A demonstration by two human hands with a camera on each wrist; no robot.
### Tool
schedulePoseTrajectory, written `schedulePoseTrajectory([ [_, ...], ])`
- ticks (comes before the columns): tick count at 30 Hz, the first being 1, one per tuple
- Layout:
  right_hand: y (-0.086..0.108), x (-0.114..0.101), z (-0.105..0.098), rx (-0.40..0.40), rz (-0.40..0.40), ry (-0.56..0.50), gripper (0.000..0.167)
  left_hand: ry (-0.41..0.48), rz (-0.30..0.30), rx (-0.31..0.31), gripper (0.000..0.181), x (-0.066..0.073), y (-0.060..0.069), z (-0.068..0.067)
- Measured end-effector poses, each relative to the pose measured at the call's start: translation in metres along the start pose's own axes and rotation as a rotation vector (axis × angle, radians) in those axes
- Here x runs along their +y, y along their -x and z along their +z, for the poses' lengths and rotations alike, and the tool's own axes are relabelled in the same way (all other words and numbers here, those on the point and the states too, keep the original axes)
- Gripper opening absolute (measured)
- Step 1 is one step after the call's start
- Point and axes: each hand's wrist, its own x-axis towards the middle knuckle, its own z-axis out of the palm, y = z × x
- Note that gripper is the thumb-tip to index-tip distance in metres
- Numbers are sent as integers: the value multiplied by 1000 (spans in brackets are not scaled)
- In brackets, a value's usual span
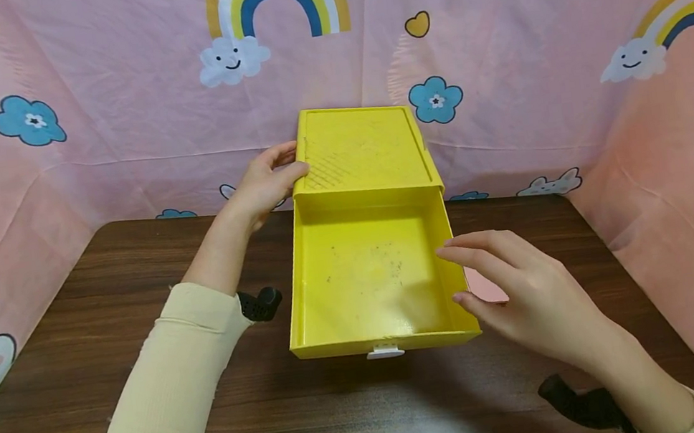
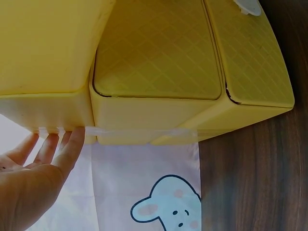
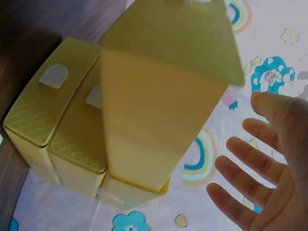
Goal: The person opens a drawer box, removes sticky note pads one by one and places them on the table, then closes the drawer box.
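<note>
A yellow drawer unit [image 1: 365, 149] stands at the back of the table, its top drawer [image 1: 368, 286] pulled far out. Inside, the drawer shows only dark specks on its floor, and a white pull tab [image 1: 386, 351] sits on its front. My left hand [image 1: 265, 183] rests on the unit's left side, with the thumb at the top edge and the fingers against the side wall. Beside the drawer's right wall is my right hand [image 1: 525, 288], fingers loosely spread and holding nothing. In the right wrist view, that hand [image 3: 274, 168] is apart from the drawer [image 3: 154, 115].
Two closed drawers [image 2: 159, 53] lie below the pulled-out one. A pink flat thing [image 1: 484, 286] shows partly behind my right hand. The dark wooden table [image 1: 216, 420] is surrounded by pink patterned cloth [image 1: 127, 70]. Black wrist mounts [image 1: 260, 304] stick out near both wrists.
</note>
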Motion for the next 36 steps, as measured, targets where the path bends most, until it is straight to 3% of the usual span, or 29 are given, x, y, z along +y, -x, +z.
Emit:
schedulePoseTrajectory([
  [10, -9, -25, 3, 73, -159, -71, 35, 5, 5, 6, 58, 0, 1, 1],
  [18, -7, -37, 7, 52, -206, -86, 30, 6, 5, 11, 58, -1, 0, 0],
  [36, -11, -67, 11, 81, -338, 48, 31, 1, -2, 11, 58, 1, 2, 1],
])
